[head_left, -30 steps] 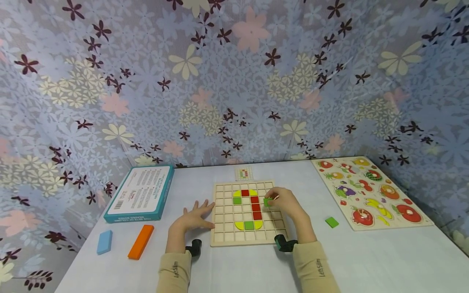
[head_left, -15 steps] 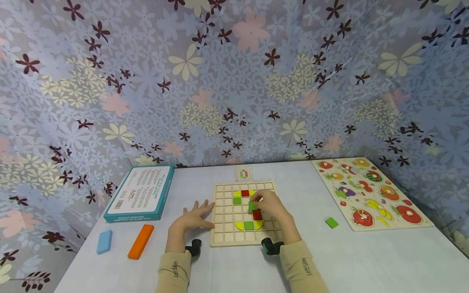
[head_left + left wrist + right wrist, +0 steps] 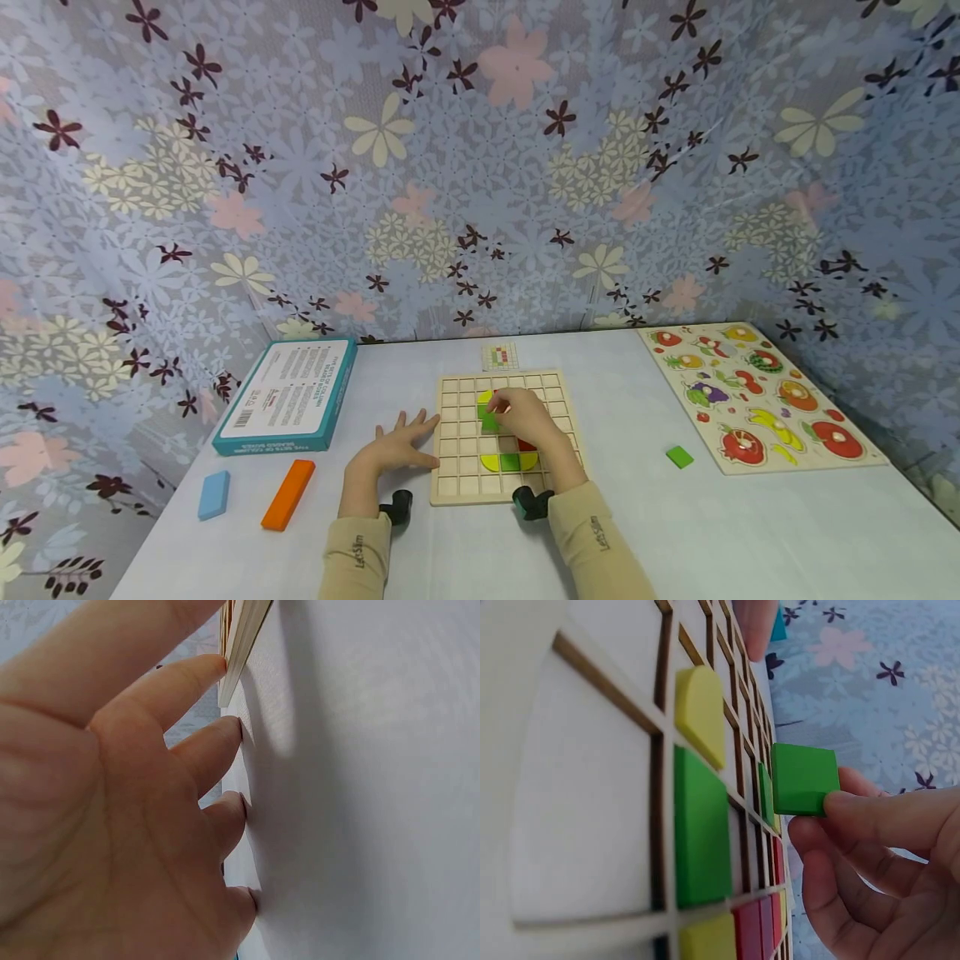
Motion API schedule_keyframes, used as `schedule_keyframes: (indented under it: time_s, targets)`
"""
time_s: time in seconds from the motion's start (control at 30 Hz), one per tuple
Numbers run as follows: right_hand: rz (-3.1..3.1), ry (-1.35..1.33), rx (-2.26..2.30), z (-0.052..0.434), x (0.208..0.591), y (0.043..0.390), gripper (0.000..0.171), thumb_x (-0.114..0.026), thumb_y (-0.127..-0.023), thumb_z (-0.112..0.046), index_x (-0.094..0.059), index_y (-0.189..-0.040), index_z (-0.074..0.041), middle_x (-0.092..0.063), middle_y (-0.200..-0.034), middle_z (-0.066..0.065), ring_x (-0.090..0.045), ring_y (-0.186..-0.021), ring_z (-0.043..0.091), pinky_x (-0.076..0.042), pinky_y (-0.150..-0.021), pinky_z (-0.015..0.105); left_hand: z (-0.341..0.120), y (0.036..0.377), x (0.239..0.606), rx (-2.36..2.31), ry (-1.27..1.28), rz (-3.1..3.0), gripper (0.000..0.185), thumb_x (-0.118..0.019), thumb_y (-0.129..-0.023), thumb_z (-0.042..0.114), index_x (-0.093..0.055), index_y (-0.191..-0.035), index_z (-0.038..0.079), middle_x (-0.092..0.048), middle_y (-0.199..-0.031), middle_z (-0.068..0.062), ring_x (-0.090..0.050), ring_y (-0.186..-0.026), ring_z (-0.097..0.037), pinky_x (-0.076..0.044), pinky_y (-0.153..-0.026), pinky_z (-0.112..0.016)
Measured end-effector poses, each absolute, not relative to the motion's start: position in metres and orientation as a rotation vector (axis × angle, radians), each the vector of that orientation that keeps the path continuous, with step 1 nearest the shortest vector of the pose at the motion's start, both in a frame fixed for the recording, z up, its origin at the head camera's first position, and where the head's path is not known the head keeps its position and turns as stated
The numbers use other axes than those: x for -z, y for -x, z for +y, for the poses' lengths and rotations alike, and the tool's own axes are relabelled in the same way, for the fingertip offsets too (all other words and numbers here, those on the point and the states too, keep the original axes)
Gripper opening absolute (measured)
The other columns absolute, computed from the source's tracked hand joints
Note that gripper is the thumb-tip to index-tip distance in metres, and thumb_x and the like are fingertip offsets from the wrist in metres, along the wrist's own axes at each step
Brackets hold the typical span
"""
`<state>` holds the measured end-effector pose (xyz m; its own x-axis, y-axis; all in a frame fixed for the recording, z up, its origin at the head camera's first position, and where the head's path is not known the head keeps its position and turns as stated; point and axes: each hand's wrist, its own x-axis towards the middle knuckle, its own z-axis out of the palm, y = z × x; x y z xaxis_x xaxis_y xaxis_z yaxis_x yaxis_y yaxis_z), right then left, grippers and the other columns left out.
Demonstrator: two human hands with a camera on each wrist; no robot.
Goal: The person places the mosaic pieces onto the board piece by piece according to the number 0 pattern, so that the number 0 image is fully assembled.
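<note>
My right hand [image 3: 527,415] pinches a green square tile [image 3: 805,780] between thumb and fingers, over the left part of the wooden grid board [image 3: 450,477]. In the right wrist view the tile is tilted and apart from the grid. Yellow rounded pieces [image 3: 701,712], another green tile [image 3: 701,829] and red tiles [image 3: 748,930] sit in the board's cells; my right hand hides some of them in the head view. With fingers spread, my left hand [image 3: 396,448] rests on the table, its thumb and index finger touching the board's left edge.
Behind the board lies a small pattern card [image 3: 499,357]. A loose green tile [image 3: 679,456] and a fruit puzzle board [image 3: 757,400] are on the right. To the left are a teal-edged box [image 3: 288,396], an orange block [image 3: 288,495] and a blue block [image 3: 214,495].
My right hand has moved left across the board with the green tile, from right of the red column to near the left green tile. My left hand has stayed still.
</note>
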<state>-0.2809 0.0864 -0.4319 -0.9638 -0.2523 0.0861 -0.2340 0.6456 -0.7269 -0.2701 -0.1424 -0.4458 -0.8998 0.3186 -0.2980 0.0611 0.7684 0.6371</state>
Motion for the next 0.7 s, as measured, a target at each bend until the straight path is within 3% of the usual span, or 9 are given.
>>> schedule_keyframes:
  time_s: [0.27, 0.43, 0.7]
  targets:
    - [2.835, 0.434, 1.197, 0.08, 0.4337, 0.2833, 0.008, -0.065, -0.081, 0.002, -0.065, -0.083, -0.006, -0.06, -0.078, 0.002, -0.053, -0.074, 0.017, -0.047, -0.067, 0.032, -0.1427, 0.2692, 0.4441, -0.903, -0.284, 2.565, 0.081, -0.075, -0.074, 0.027, -0.035, -0.143, 0.012, -0.018, -0.152, -0.015, 0.003, -0.14, -0.04, 0.012, -0.104, -0.064]
    - [2.827, 0.438, 1.156, 0.0792, 0.4313, 0.2827, 0.007, -0.064, -0.081, 0.001, -0.066, -0.083, -0.005, -0.06, -0.077, 0.002, -0.053, -0.072, 0.017, -0.046, -0.064, 0.031, -0.1432, 0.269, 0.4442, -0.901, -0.279, 2.567, 0.081, -0.075, -0.073, 0.026, -0.035, -0.143, 0.012, -0.018, -0.152, -0.016, 0.003, -0.14, -0.04, 0.012, -0.104, -0.064]
    - [2.857, 0.413, 1.029, 0.0787, 0.4321, 0.2854, 0.015, -0.062, -0.083, 0.002, -0.071, -0.089, -0.008, -0.066, -0.089, 0.005, -0.06, -0.084, 0.022, -0.051, -0.074, 0.034, -0.1431, 0.2694, 0.4428, -0.896, -0.273, 2.566, 0.081, -0.074, -0.074, 0.027, -0.035, -0.143, 0.012, -0.019, -0.152, -0.015, 0.003, -0.14, -0.039, 0.012, -0.105, -0.064]
